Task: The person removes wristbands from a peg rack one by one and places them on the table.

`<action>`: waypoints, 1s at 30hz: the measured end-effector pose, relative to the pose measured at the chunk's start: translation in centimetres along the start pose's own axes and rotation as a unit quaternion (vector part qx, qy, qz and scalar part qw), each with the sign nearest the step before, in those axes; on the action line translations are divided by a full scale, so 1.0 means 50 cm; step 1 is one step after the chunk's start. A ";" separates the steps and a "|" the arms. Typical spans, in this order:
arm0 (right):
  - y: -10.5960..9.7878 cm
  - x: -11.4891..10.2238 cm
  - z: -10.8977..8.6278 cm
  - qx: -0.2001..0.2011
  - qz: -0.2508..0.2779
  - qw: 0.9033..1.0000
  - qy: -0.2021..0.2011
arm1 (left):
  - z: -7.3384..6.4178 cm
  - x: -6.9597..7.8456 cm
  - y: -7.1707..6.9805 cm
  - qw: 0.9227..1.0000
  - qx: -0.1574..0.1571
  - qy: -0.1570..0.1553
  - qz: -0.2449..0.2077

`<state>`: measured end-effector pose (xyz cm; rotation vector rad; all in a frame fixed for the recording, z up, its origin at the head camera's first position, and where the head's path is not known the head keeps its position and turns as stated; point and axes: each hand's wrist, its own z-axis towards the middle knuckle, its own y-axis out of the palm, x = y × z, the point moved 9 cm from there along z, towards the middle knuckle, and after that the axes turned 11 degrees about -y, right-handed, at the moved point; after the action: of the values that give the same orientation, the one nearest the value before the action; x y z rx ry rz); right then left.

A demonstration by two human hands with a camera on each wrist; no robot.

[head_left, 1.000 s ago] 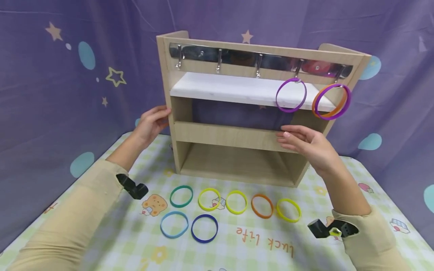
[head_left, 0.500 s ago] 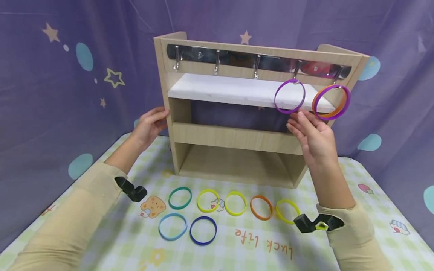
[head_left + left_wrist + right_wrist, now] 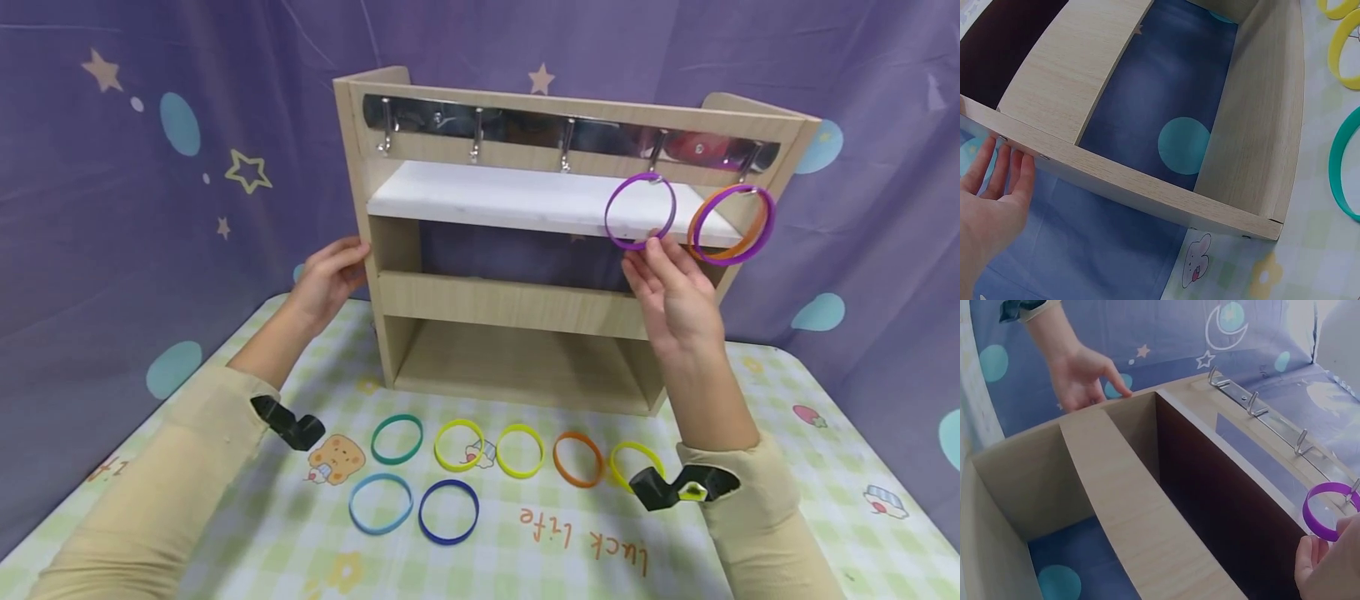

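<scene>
In the head view my left hand rests its fingertips against the left side panel of a small wooden shelf. The left wrist view shows those fingers nearly straight against the panel's outer face. My right hand pinches the lower edge of a purple wristband, thumb in front and fingers behind. That band hangs from the second hook from the right on the metal hook strip. Beside it, the rightmost hook carries another purple wristband and an orange wristband.
On the checked tablecloth before the shelf lie several loose wristbands, among them a green one, a light blue one, a dark blue one, an orange one and yellow ones. A purple curtain stands behind.
My right hand has risen from the shelf's middle board to the hanging purple wristband and taken its lower edge. The left hand stays at the side panel.
</scene>
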<state>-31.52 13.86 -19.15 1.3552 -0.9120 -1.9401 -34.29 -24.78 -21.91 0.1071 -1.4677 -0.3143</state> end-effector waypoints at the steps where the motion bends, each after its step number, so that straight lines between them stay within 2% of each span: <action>1: -0.001 0.003 0.001 0.003 0.005 1.000 0.010 | 0.000 0.000 0.000 1.000 -0.001 0.001 -0.003; 7: -0.003 0.020 0.004 0.008 0.053 0.995 0.082 | -0.001 0.000 0.000 1.000 0.000 0.006 -0.008; 10: -0.002 0.025 0.005 0.012 0.083 0.991 0.106 | -0.001 0.000 -0.001 1.000 0.002 0.006 -0.009; 20: 0.010 0.033 0.004 0.043 0.196 0.968 0.149 | 0.000 -0.001 -0.001 1.000 0.003 0.007 -0.009; 23: 0.015 0.031 0.000 0.043 0.209 0.965 0.152 | 0.000 -0.001 -0.001 1.000 0.004 0.008 -0.008; 30: 0.019 0.028 -0.010 0.040 0.210 0.964 0.160 | 0.001 0.000 -0.001 1.000 0.006 0.010 -0.008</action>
<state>-31.38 12.10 -19.30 1.3390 -1.0259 -1.3345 -34.33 -24.83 -21.94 0.1303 -1.4497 -0.3171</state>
